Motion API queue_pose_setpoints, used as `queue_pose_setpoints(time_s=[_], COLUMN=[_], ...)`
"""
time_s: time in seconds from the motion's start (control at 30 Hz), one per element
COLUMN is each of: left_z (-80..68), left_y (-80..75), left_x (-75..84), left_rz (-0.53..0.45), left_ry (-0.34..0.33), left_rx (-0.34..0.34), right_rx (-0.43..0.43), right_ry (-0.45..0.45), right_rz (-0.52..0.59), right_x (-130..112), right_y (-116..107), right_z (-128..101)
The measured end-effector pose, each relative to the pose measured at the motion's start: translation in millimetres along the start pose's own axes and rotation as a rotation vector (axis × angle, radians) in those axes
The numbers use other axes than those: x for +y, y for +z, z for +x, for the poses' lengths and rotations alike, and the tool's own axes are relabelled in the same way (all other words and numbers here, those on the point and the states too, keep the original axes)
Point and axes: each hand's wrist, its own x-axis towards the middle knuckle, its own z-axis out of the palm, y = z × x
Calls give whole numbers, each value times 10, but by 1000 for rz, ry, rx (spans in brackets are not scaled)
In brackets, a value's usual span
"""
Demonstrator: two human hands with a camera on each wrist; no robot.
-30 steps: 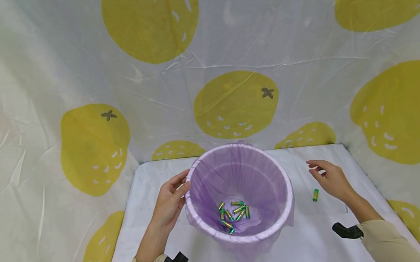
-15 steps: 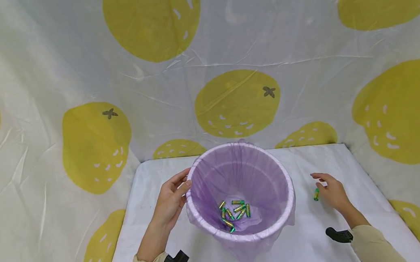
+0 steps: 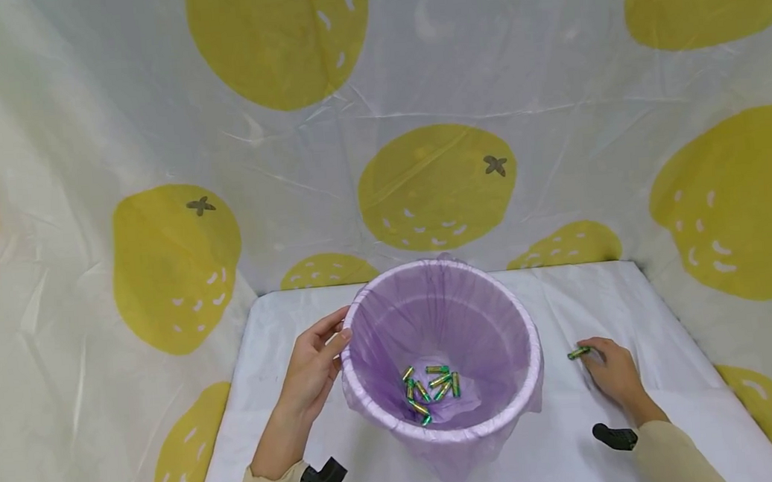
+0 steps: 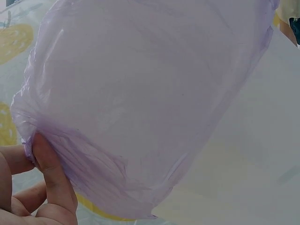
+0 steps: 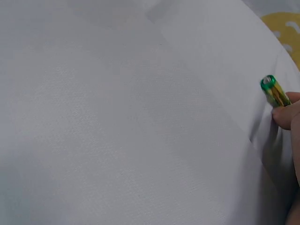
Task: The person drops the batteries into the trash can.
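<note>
A white bin [image 3: 533,369] lined with a thin purple bag [image 3: 438,308] stands mid-table in the head view. My left hand [image 3: 308,370] pinches its left rim, thumb on the outer edge; in the left wrist view the fingers [image 4: 51,173] grip the bag-covered edge. Several green and gold batteries [image 3: 438,382] lie scattered at the bottom of the bin. To the right of it, my right hand [image 3: 613,371] pinches one more green and gold battery [image 3: 578,352] between thumb and fingers. In the right wrist view this battery [image 5: 275,92] sticks out past the fingertips.
A white cloth [image 3: 561,438] covers the table. Behind and on both sides hangs a pale sheet [image 3: 554,147] printed with yellow fruit. A black wrist mount [image 3: 322,478] sits on the left sleeve and another black mount [image 3: 615,436] on the right one.
My right hand has come down and towards me onto the lone battery and taken hold of it; the battery has turned from upright in view to sideways. My left hand stays on the rim.
</note>
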Motion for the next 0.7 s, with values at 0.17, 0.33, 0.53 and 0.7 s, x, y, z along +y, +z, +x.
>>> queue_pose_setpoints(time_s=[0.17,0.33,0.53,0.7], left_z=[4,11,14,10], left_y=[2,11,-2,-26], left_x=[5,8,6,1], left_rz=[-7,-7,-1,-1], left_ry=[-5,-8,-2,3], left_rx=[4,-5,-7,-20], right_rx=[-3,7,-15,-24], right_ry=[17,29,70,123], right_rz=[-2,-9,13,37], right_x=[21,40,42,10], right_y=[4,-19,-14,-12], right_z=[9,10,19,22])
